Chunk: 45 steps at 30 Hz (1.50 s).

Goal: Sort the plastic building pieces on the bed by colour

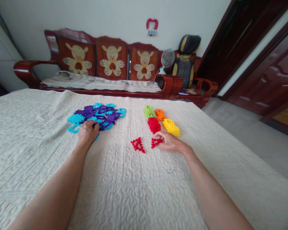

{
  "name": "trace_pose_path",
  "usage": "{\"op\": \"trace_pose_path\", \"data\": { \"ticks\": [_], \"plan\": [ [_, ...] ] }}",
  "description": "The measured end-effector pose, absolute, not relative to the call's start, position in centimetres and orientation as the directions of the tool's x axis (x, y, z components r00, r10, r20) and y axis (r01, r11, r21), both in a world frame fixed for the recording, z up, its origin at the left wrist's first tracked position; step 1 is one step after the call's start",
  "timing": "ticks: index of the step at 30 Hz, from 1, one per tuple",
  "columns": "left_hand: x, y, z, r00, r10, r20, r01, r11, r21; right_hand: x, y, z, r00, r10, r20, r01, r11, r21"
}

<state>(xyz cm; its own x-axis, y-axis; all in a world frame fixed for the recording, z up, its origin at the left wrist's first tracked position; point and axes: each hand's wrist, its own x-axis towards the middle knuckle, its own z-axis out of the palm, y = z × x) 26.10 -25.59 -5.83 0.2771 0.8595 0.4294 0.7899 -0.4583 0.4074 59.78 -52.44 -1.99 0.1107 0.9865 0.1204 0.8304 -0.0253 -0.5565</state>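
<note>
My left hand (87,131) rests at the near edge of a loose pile of purple interlocking pieces (87,111) and light-blue interlocking pieces (76,118). Its fingers are curled in among them, and what they grip, if anything, is hidden. With thumb and fingers together, my right hand (169,141) holds a red triangular interlocking piece (155,142) low over the cover. To the left of it lies another red triangular piece (138,145), apart from both hands. Just beyond my right fingers sits a red stack (154,125), with a yellow stack (171,127) beside it.
Green pieces (149,111) and orange pieces (160,115) stand behind the red and yellow stacks. Everything lies on a quilted white cover (134,191). Past its far edge are a wooden sofa (168,83) with bear-patterned cushions and a small fan (168,58).
</note>
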Motion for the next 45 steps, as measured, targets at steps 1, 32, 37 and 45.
{"op": "trace_pose_path", "data": {
  "ticks": [1, 32, 37, 45],
  "plan": [
    [26.1, -25.6, -5.8, 0.278, 0.859, 0.429, 0.789, -0.459, 0.408, 59.9, -52.7, -1.7, 0.11, 0.99, 0.093, 0.835, -0.041, -0.549],
    [26.0, -25.6, -5.7, 0.286, 0.861, 0.421, 0.785, -0.462, 0.412, 57.3, -49.2, -5.4, 0.395, 0.674, 0.624, 0.918, -0.278, -0.281],
    [25.9, -25.3, -5.8, 0.291, 0.859, 0.422, 0.786, -0.466, 0.407, 57.2, -49.4, -5.3, 0.41, 0.663, 0.626, 0.912, -0.3, -0.28],
    [26.0, -25.2, -6.1, 0.28, 0.857, 0.433, 0.785, -0.463, 0.41, 57.5, -49.7, -5.7, 0.412, 0.657, 0.631, 0.911, -0.284, -0.3]
  ]
}}
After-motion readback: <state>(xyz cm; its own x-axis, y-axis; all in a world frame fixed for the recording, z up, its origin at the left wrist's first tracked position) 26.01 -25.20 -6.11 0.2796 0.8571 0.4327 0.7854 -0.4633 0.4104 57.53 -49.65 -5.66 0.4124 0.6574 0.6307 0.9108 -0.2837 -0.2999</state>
